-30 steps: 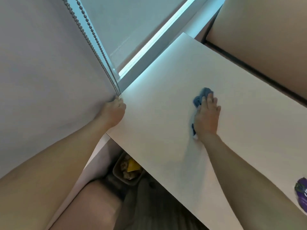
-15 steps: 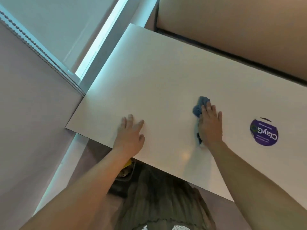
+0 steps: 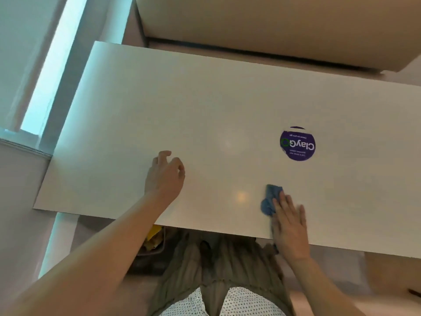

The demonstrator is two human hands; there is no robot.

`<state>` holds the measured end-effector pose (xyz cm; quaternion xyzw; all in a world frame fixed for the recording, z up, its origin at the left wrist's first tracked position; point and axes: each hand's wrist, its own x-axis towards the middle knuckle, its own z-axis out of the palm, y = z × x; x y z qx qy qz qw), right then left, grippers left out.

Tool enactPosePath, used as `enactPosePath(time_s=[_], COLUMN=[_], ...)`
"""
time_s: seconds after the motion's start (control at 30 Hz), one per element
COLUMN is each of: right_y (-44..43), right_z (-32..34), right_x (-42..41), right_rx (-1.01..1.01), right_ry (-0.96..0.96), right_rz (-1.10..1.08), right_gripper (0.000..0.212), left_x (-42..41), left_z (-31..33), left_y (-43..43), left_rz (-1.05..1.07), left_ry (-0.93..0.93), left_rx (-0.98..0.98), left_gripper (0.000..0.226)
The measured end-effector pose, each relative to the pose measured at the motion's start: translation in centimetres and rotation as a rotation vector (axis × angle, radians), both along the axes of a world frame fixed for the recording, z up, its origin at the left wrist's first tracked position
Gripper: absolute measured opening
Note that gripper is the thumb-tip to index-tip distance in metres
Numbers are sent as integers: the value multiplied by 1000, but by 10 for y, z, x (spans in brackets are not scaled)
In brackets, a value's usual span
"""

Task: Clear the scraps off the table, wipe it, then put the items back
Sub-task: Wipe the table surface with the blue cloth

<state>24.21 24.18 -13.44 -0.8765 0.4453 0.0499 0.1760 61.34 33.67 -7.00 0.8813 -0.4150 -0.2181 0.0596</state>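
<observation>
Sticker [image 3: 297, 143] beyond cloth [image 3: 270, 199]; bin [image 3: 151, 253] under table [image 3: 182, 99]

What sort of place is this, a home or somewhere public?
Probably a public eatery or canteen: the white table bears a round purple "ClayGo" sticker, what looks like a tan bench runs along its far side, and a bin holding scraps sits underneath.
</observation>
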Motion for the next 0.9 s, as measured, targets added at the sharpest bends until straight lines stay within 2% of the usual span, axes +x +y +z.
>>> enactPosePath(time_s=[0.07,0.13,0.23,0.3,0.37,0.43,0.47,0.53,0.6,0.7,0.8,0.83,0.9], right_y=[-48,-89,-113,-98,-73,-71,-80,-116,-175,-285,-370,-384,-380], right_z=[8,8,2,-4,-9,-12,-14,-10,-2,2,1,-2,-10], right_x=[-39,-41,2,20,1,-59,-98,-178,-251,-305,-255,-222,-158], right_rx=[19,-14,-75,-73,-48,-16,-14,-38,-20,-51,-108,-105,-110], right_ry=[4,0,-72,-92,-92,-122,-143,-116,-54,27,-18,-52,-131], right_rz=[-231,-410,-508,-363,-88,47,35,-93,-273,-650,-862,-844,-630], right_gripper=[53,47,48,54,68,74,67,56,56,50,51,52,54], left_x=[-32,-67,-122,-154,-173,-184,-188,-198,-205,-210,-213,-215,-217], left_z=[-1,-1,0,0,1,0,-2,-5,-7,-7,-4,-2,0], left_y=[-28,-60,-115,-156,-192,-219,-230,-241,-246,-251,-255,-256,-257], left_rz=[-51,-106,-179,-180,-126,-59,-58,-85,-89,-99,-91,-85,-68], left_ry=[45,87,138,159,177,173,139,61,29,13,12,17,26], left_rx=[-35,-81,-80,11,148,281,344,450,498,507,529,537,539], left_gripper=[13,18,56,96,136,160,167,175,178,180,180,180,180])
